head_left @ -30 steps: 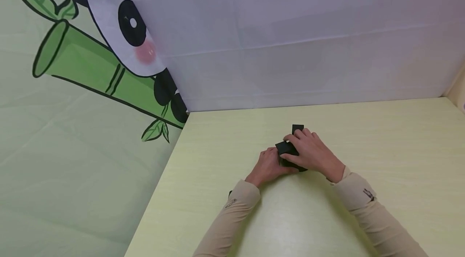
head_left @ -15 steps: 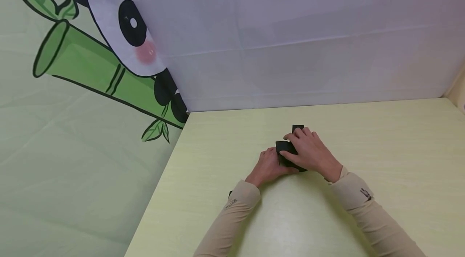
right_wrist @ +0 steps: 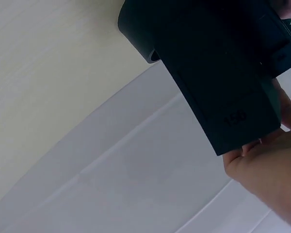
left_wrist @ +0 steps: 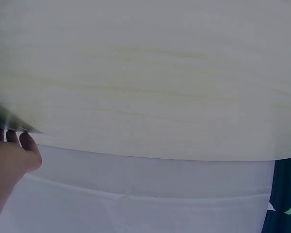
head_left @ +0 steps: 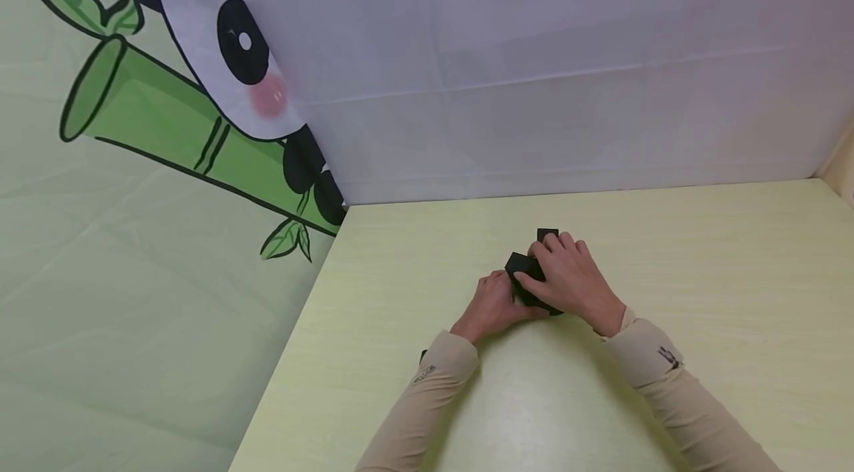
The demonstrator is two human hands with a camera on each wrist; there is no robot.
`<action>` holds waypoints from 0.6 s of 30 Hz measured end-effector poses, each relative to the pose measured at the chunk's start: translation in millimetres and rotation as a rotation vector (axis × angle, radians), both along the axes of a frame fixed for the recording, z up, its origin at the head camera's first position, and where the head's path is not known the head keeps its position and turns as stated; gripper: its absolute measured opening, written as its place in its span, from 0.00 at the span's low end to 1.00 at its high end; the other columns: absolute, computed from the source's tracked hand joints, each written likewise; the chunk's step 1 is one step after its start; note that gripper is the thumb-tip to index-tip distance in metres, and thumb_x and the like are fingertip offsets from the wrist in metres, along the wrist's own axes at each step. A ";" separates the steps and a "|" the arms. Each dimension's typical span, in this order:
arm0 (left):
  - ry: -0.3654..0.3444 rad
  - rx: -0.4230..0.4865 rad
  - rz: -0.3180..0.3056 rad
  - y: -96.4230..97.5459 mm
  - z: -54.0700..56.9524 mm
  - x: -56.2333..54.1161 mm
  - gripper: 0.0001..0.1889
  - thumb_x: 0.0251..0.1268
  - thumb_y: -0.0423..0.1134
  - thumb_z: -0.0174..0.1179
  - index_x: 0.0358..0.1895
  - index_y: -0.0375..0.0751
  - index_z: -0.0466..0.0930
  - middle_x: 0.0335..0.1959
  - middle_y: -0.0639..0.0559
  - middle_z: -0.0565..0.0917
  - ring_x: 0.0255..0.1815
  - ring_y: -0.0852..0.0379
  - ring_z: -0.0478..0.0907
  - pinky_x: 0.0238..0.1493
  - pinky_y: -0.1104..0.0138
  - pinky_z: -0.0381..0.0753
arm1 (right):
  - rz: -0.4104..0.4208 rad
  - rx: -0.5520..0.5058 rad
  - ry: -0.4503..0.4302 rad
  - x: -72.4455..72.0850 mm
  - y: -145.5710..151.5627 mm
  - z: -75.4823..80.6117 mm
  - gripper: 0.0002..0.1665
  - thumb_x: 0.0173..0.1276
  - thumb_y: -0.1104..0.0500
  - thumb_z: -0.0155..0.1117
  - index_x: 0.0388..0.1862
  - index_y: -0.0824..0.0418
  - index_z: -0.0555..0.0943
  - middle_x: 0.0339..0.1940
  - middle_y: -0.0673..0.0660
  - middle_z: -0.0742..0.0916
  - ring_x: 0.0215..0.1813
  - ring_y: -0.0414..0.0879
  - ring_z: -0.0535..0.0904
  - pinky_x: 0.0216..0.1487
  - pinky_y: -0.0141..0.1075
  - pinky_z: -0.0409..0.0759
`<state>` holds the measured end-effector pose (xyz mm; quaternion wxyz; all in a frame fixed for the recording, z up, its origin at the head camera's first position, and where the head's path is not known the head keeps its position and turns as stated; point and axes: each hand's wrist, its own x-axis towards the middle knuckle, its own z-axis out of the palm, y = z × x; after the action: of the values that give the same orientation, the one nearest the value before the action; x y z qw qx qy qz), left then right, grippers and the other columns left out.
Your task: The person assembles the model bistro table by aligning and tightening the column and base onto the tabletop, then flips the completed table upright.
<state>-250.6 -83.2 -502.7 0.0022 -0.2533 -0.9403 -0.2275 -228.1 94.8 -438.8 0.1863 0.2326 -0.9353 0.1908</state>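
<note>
Between both hands sits a black angular block (head_left: 525,264), with another black square-topped part (head_left: 548,233) standing just behind it. In the right wrist view the dark block (right_wrist: 228,97) carries a marking like "150", and a rounded dark part (right_wrist: 138,31) sticks out beside it. My left hand (head_left: 495,305) holds the block low at its left side, the thumb along its near edge. My right hand (head_left: 572,276) grips it from the right, with the thumb on the block and the fingers over the rear part. How the parts join is hidden by the hands.
The work takes place on a pale wooden table (head_left: 720,264). A whitish cloth (head_left: 534,87) hangs along its back edge. At the left, a green cloth (head_left: 167,309) with a bamboo and panda print lies beyond the table's edge.
The block's top has turned, so a corner points away from me. My right hand has shifted slightly left, its fingers moving a little over the rear part. The left hand stays put.
</note>
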 end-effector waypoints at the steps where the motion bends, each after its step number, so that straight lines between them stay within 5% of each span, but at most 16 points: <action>1: -0.004 -0.002 0.004 0.0 0.1 0.1 0.34 0.56 0.64 0.75 0.61 0.51 0.80 0.48 0.55 0.86 0.50 0.58 0.79 0.61 0.58 0.73 | -0.013 0.002 0.001 0.0 -0.3 0.0 0.22 0.67 0.46 0.73 0.39 0.65 0.81 0.35 0.59 0.79 0.41 0.59 0.72 0.40 0.51 0.70; 6: -0.036 -0.004 0.029 -0.2 0.7 1.5 0.35 0.56 0.65 0.74 0.61 0.49 0.79 0.48 0.55 0.84 0.53 0.56 0.79 0.65 0.58 0.70 | -0.077 0.034 0.000 0.6 -0.9 1.0 0.27 0.66 0.41 0.73 0.31 0.64 0.77 0.31 0.59 0.77 0.38 0.59 0.71 0.39 0.51 0.70; 13: -0.042 -0.010 0.037 0.2 0.9 1.5 0.39 0.56 0.66 0.74 0.65 0.45 0.77 0.51 0.53 0.85 0.56 0.55 0.79 0.66 0.58 0.69 | 0.032 0.002 -0.006 -0.9 1.3 2.1 0.28 0.68 0.49 0.72 0.60 0.65 0.83 0.43 0.63 0.79 0.46 0.61 0.71 0.44 0.54 0.69; 18: -0.052 -0.008 0.036 0.7 0.7 1.4 0.44 0.56 0.66 0.73 0.71 0.47 0.72 0.56 0.53 0.84 0.61 0.53 0.77 0.67 0.57 0.68 | 0.023 0.015 0.034 -1.7 2.9 2.3 0.26 0.66 0.49 0.75 0.53 0.67 0.83 0.40 0.65 0.80 0.42 0.61 0.73 0.39 0.52 0.74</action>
<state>-249.1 -82.6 -502.1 -0.0193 -0.2301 -0.9453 -0.2303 -229.8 97.7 -436.5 0.1981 0.2479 -0.9307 0.1818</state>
